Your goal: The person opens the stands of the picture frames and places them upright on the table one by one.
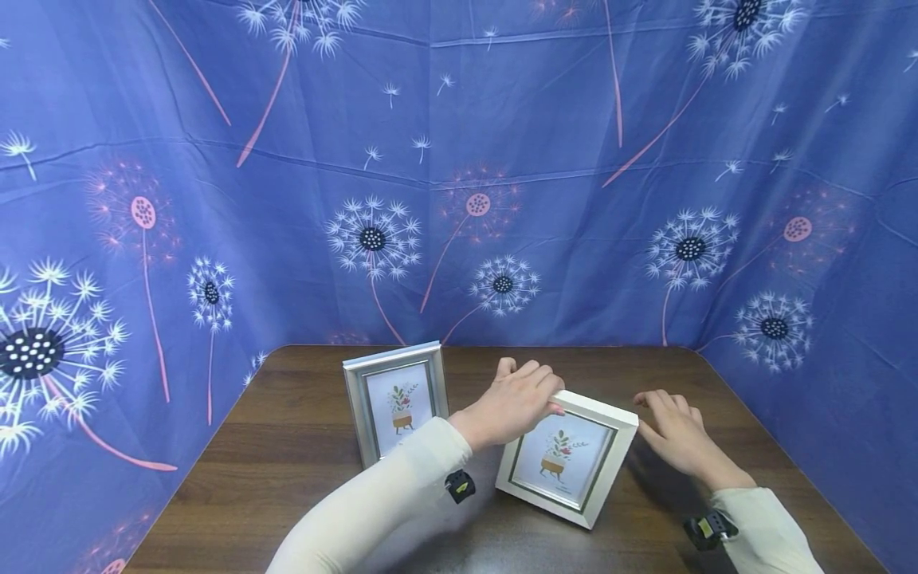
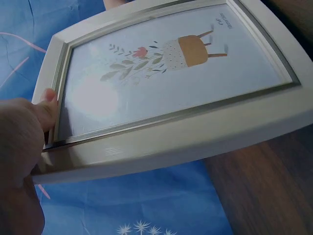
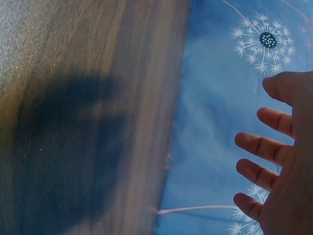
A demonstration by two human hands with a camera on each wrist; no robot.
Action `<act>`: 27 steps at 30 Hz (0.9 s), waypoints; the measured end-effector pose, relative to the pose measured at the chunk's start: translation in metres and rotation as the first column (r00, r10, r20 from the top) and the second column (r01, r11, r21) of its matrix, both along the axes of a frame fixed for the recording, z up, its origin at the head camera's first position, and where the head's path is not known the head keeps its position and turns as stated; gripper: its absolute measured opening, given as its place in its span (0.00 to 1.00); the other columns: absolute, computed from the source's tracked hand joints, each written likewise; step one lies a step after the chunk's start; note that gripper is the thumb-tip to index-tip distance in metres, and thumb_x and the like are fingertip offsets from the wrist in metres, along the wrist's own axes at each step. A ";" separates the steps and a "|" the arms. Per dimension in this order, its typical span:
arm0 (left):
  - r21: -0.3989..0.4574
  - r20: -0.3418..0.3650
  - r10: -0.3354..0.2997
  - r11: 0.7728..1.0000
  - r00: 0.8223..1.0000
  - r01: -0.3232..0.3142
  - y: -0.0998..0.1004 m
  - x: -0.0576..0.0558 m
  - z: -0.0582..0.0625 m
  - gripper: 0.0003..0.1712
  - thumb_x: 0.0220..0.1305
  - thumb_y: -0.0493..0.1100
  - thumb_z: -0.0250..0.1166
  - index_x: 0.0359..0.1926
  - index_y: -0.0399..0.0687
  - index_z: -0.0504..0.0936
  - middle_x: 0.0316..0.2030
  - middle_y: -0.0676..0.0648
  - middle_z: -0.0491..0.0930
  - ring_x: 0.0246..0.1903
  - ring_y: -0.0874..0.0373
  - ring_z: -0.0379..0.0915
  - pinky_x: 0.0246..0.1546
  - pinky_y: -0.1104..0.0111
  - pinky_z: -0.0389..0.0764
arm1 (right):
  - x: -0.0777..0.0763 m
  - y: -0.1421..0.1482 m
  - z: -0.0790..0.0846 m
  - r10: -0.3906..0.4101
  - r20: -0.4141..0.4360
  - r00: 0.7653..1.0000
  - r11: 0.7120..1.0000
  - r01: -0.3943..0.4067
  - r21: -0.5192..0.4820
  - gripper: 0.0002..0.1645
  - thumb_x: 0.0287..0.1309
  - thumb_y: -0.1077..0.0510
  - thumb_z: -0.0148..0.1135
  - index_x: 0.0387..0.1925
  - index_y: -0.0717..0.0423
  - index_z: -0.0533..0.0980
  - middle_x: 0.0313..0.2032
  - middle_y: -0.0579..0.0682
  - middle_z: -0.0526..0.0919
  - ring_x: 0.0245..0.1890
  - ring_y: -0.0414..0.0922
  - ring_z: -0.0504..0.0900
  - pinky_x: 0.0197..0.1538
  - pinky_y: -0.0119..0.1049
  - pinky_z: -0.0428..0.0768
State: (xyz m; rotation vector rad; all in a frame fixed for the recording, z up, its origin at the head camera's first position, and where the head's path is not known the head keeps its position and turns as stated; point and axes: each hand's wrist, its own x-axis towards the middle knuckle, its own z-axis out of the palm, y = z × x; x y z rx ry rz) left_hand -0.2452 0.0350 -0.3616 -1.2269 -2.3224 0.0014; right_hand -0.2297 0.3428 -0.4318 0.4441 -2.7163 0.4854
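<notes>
My left hand (image 1: pixel 512 402) grips the top left corner of a white picture frame (image 1: pixel 602 486), its thumb on the front face. The frame is tilted and holds a print of a potted plant; in the left wrist view the white frame (image 2: pixel 161 142) fills most of the picture. My right hand (image 1: pixel 681 434) hovers just right of the white frame, apart from it, fingers spread. The right wrist view shows that right hand (image 3: pixel 279 156) holding nothing. A silver-grey picture frame (image 1: pixel 356 406) with a similar print stands to the left, partly hidden by my left sleeve.
Everything is on a dark brown wooden table (image 1: pixel 251 446). A blue cloth (image 1: pixel 574 239) printed with dandelions hangs behind the table and at both sides. Dark wrist cameras are worn on both wrists.
</notes>
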 end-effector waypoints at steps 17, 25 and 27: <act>0.000 -0.015 -0.174 0.985 0.985 0.174 -0.014 -0.001 0.016 0.18 0.65 0.59 0.61 0.50 0.57 0.76 0.42 0.61 0.73 0.41 0.63 0.63 0.47 0.61 0.59 | 0.000 0.005 -0.002 0.041 -0.033 0.999 0.998 -0.040 0.044 0.17 0.62 0.57 0.63 0.50 0.60 0.72 0.48 0.59 0.77 0.49 0.63 0.71 0.44 0.61 0.63; -0.052 -0.057 -0.234 0.972 0.971 0.231 -0.020 -0.001 0.020 0.17 0.62 0.58 0.63 0.49 0.59 0.77 0.41 0.62 0.74 0.40 0.63 0.63 0.48 0.58 0.60 | 0.001 0.008 -0.004 0.085 -0.103 0.991 0.993 -0.075 0.093 0.19 0.56 0.59 0.67 0.48 0.57 0.74 0.47 0.58 0.79 0.48 0.64 0.74 0.44 0.65 0.66; -0.061 -0.062 -0.246 0.968 0.967 0.242 -0.021 -0.001 0.021 0.17 0.61 0.57 0.64 0.48 0.60 0.78 0.41 0.62 0.74 0.40 0.62 0.63 0.49 0.58 0.59 | 0.001 0.009 -0.004 0.090 -0.108 0.990 0.991 -0.079 0.104 0.19 0.55 0.58 0.68 0.48 0.57 0.75 0.47 0.58 0.79 0.49 0.64 0.74 0.44 0.65 0.66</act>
